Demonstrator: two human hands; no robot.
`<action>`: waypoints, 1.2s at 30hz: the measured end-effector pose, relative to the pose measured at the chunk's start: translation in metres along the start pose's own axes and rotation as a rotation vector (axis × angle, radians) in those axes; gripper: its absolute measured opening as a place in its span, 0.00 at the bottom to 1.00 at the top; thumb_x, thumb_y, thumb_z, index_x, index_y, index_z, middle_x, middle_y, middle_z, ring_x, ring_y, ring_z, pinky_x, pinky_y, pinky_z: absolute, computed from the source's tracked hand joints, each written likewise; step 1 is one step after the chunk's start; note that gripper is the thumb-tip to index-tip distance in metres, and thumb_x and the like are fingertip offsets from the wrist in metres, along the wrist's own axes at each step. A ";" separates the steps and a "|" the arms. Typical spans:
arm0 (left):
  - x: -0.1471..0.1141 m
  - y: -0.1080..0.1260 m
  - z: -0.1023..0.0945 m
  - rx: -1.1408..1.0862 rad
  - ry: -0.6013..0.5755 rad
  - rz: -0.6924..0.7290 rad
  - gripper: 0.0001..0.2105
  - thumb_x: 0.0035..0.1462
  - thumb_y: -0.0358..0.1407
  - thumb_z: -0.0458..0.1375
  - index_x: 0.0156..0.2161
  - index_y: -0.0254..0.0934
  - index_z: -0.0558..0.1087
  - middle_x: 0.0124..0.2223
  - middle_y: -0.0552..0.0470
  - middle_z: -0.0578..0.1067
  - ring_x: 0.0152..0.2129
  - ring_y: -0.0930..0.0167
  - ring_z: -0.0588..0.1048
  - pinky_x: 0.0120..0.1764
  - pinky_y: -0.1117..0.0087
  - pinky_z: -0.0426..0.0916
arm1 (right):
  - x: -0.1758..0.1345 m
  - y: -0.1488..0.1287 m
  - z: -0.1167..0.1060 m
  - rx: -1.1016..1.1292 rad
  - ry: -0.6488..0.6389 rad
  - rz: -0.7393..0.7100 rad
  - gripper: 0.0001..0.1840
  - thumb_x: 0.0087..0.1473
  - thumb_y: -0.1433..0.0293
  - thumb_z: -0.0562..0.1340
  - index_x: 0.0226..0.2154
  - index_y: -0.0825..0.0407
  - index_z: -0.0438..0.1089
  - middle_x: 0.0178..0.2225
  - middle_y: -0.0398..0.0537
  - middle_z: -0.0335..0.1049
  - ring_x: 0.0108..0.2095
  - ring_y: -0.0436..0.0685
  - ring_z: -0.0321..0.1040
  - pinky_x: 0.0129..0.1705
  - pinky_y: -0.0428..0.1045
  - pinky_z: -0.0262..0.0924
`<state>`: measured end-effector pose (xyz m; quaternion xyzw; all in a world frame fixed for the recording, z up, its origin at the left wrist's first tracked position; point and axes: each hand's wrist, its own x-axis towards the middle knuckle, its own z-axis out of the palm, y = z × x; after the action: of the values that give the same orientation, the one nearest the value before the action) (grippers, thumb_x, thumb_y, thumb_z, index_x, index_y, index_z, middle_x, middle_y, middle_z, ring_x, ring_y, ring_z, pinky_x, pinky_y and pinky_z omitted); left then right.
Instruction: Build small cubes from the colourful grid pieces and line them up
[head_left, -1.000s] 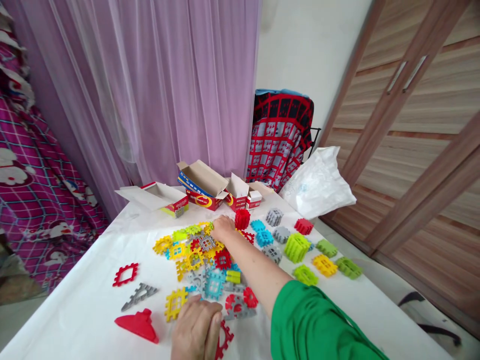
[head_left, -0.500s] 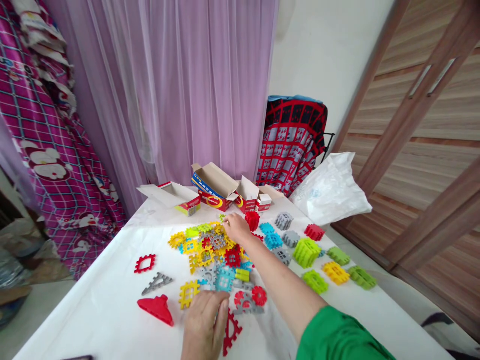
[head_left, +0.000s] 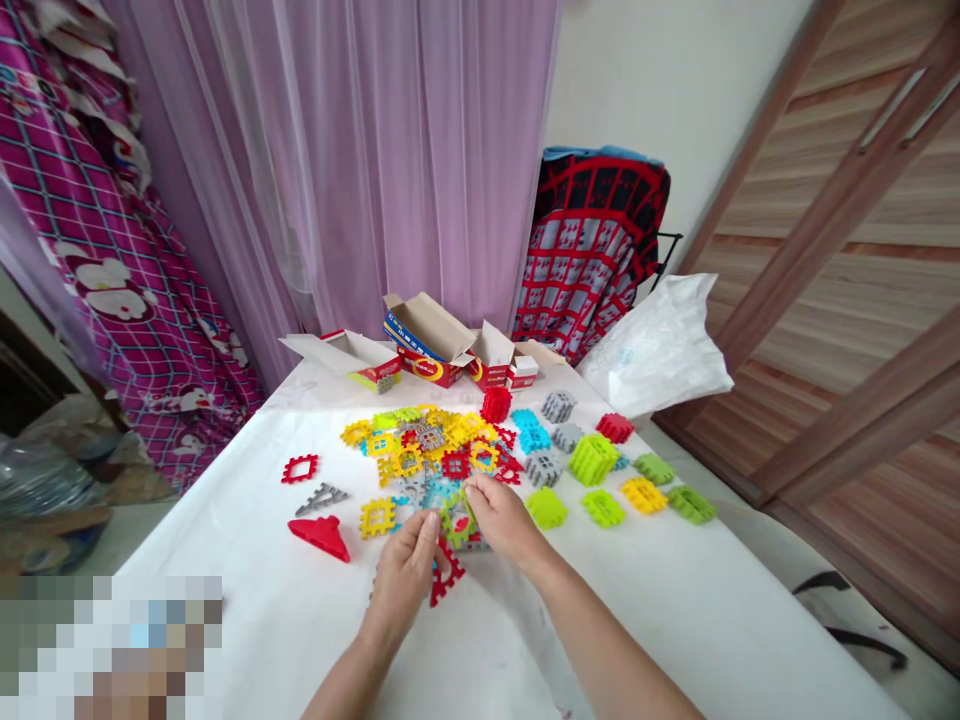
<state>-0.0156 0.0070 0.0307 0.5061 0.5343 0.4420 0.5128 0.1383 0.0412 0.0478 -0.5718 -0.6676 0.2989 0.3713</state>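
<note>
My right hand [head_left: 501, 515] is closed on a lime-green plastic building piece [head_left: 454, 526] with notched edges, held low over the table's middle. Just left of that piece is my left hand [head_left: 405, 570], thumb and fingers pressed together; what they hold, if anything, is hidden. Beneath the hands lies a red triangular piece [head_left: 448, 575], partly covered. Beyond them spreads a mixed pile with a yellow window piece [head_left: 377, 517], a red square piece [head_left: 455, 465] and grey and blue pieces. To the left lie a red frame [head_left: 300, 468], a grey triangle [head_left: 322, 498] and a red roof-shaped piece [head_left: 322, 538].
Sorted stacks stand on the right, among them a lime-green stack [head_left: 594, 460], a yellow stack [head_left: 643, 495] and a blue stack [head_left: 531, 432]. Opened cardboard boxes [head_left: 431, 345] line the far edge of the white-covered table [head_left: 247, 600]. A white plastic bag [head_left: 652, 345] sits at the far right corner.
My right hand has drawn back from the far side of the pile, bringing the lime-green piece close to my left hand. The view has shifted, showing more of both forearms.
</note>
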 end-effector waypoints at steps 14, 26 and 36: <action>-0.003 0.005 0.004 -0.146 -0.108 -0.182 0.27 0.44 0.62 0.58 0.31 0.38 0.64 0.15 0.59 0.69 0.07 0.82 0.54 0.13 0.80 0.45 | -0.037 0.026 -0.007 0.503 -0.011 0.087 0.19 0.54 0.55 0.61 0.43 0.50 0.73 0.28 0.44 0.71 0.28 0.53 0.68 0.32 0.48 0.64; -0.005 0.000 0.004 -0.043 -0.164 -0.007 0.25 0.44 0.57 0.62 0.39 0.38 0.71 0.24 0.58 0.72 0.16 0.77 0.67 0.19 0.76 0.61 | -0.041 0.018 -0.021 0.133 0.052 -0.219 0.14 0.59 0.69 0.56 0.43 0.49 0.77 0.37 0.49 0.76 0.37 0.54 0.71 0.41 0.49 0.64; -0.008 0.008 0.010 -0.051 -0.317 -0.119 0.25 0.36 0.57 0.67 0.29 0.38 0.71 0.21 0.58 0.70 0.15 0.78 0.65 0.18 0.77 0.61 | -0.044 0.007 -0.021 -0.041 0.185 -0.360 0.06 0.55 0.72 0.61 0.35 0.50 0.73 0.31 0.45 0.75 0.34 0.53 0.70 0.38 0.47 0.63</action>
<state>-0.0055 -0.0007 0.0387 0.5236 0.4644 0.3389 0.6287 0.1628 -0.0016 0.0469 -0.4757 -0.7281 0.1599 0.4669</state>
